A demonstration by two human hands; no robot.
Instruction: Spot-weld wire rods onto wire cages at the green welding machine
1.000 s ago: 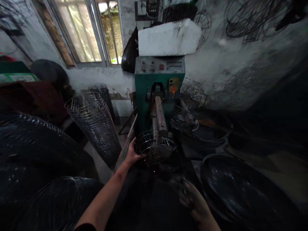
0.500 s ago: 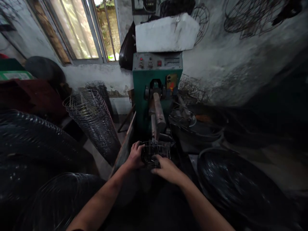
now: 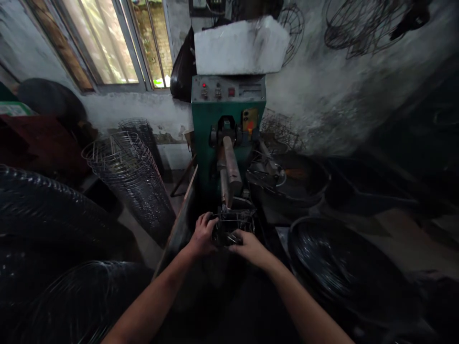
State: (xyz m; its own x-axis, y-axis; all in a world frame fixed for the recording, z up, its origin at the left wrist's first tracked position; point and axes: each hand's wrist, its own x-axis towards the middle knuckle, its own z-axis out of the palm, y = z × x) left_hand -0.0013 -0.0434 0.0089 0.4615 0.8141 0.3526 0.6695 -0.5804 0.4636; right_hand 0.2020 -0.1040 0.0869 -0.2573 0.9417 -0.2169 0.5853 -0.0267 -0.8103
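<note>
L hand (image 3: pixel 204 235) has its fingers curled over the left side of a round, dark metal wire frame (image 3: pixel 234 220), grasping it. R hand (image 3: pixel 250 246) is at the near side, thumb & fingers bent in around some short, shiny metal wire pieces (image 3: pixel 234 237); can't tell if it's pinching them firmly, or if they're loose or part of the frame. Frame sits btwn the hands, just on the near side of the grey cylindrical metal arm (image 3: pixel 233 167) and the thinner metal bar (image 3: pixel 224 184) under it, both jutting from the green metal machine cabinet (image 3: pixel 202 129). Contact w/ the bar's tip is too dark to tell. A small red light (image 3: pixel 204 85) glows on the panel.

Step in hand, my read: setting/lining up wire pcs on the frame by hand. Next move prob. calls for L hand to hold the frame steady while R seats the pcs squarely, fingertips kept clear of the bar's tip. Tall stack of round wire baskets (image 3: pixel 134 179) stands off to the left.
</note>
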